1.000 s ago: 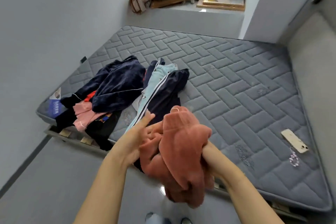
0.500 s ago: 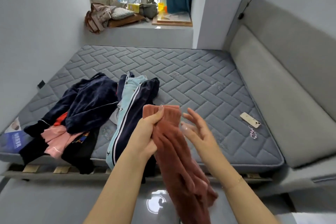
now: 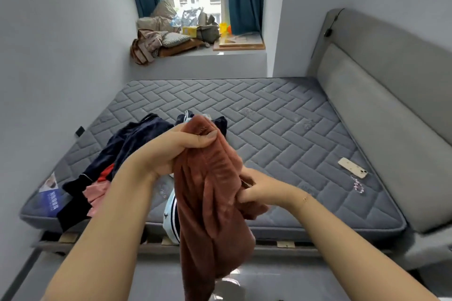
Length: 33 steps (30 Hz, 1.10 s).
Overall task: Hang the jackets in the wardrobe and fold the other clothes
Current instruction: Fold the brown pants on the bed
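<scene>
Grey floor runs under the person's feet, and over it, nearest the camera, hangs the rust-brown fleece garment [image 3: 210, 203], held up in the air in front of the bed's near edge. The left hand [image 3: 171, 151] grips its top end, thumb and curled fingers bunching the cloth; the right hand [image 3: 256, 193] pinches a fold at its side lower down, fingers closed on the fabric. The rest drops loose and crumpled towards the floor, and whether it is a top or trousers I cannot tell.

Just behind it, on the near left part of the grey quilted mattress [image 3: 281, 129], lies the waiting pile: a dark navy velvet piece [image 3: 127, 146], a pink garment [image 3: 96, 194] beside a bit of red, something black over the edge, and light blue striped trousers [image 3: 171, 215] half hidden by the fleece. A phone [image 3: 352, 168] with a beaded charm lies well apart on the right. Beyond stand the grey headboard [image 3: 381, 110], then the window ledge with bags and cushions.

The step in hand looks like sorting out the fleece piece for folding. Next, I judge, the hands need to find its corners or waistband, shake it straight and spread it flat on the free mattress
</scene>
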Available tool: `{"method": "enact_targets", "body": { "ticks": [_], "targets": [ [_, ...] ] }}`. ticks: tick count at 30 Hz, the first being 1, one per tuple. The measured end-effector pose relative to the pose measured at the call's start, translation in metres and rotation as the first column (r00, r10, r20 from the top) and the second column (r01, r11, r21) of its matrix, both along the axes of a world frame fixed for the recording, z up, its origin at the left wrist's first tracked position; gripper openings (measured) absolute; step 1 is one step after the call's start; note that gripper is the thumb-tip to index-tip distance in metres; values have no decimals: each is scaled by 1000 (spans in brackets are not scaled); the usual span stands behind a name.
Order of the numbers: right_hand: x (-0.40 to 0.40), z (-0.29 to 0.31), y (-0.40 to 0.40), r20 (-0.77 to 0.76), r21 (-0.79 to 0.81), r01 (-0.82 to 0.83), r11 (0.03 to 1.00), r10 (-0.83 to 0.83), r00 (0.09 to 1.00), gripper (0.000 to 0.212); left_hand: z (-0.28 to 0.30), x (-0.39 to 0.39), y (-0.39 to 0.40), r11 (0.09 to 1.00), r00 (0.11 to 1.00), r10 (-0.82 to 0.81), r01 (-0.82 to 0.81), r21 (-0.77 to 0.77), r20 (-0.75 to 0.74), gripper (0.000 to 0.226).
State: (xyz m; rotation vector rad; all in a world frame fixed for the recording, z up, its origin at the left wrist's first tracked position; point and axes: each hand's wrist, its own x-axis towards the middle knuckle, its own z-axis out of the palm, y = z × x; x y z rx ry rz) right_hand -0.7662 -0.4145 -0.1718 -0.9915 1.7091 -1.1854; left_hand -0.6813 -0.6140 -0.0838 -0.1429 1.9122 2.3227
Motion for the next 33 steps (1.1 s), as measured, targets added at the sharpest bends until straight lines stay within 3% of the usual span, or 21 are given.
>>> {"method": "enact_targets", "body": {
  "ticks": [3, 5, 8, 10, 12, 16, 19, 22, 27, 30, 33],
  "targets": [
    [-1, -8, -9, 66, 28, -157, 987, 155, 986, 49, 12, 8, -27, 987, 984, 159, -158, 21, -84, 17],
    [4, -24, -16, 21, 52, -139, 989, 138, 990, 49, 16, 9, -40, 964, 958, 262, -257, 63, -112, 28],
    [17, -51, -31, -184, 59, 174, 983, -160, 970, 25, 18, 1, -40, 960, 948, 280, -274, 59, -151, 31],
    [6, -53, -28, -241, -18, 387, 922, -380, 893, 11, 20, -7, -42, 946, 930, 323, -324, 21, -175, 33],
    [-25, -45, -9, -185, -89, 561, 823, -567, 803, 20, 22, -20, -49, 892, 881, 437, -450, -37, -183, 40],
    [-101, -9, 48, -280, -239, 715, 657, -752, 597, 4, 19, -69, -48, 821, 837, 494, -538, -189, -238, 37],
    [-163, 22, 78, -346, -353, 730, 585, -807, 479, 8, 22, -133, -36, 784, 821, 489, -562, -264, -295, 30],
    [-242, 40, 102, -246, -434, 762, 480, -877, 413, 21, 29, -218, -21, 745, 801, 482, -588, -315, -354, 26],
    [-401, 66, 141, -140, -467, 802, 371, -927, 347, 17, 40, -401, 23, 716, 751, 464, -630, -301, -470, 9],
    [-492, 104, 155, -167, -516, 770, 376, -926, 340, 18, 66, -510, 52, 754, 723, 538, -643, -136, -434, 5],
    [-569, 157, 162, -182, -591, 722, 359, -932, 315, 18, 110, -596, 70, 807, 732, 568, -586, 80, -376, 30]
  ]
}}
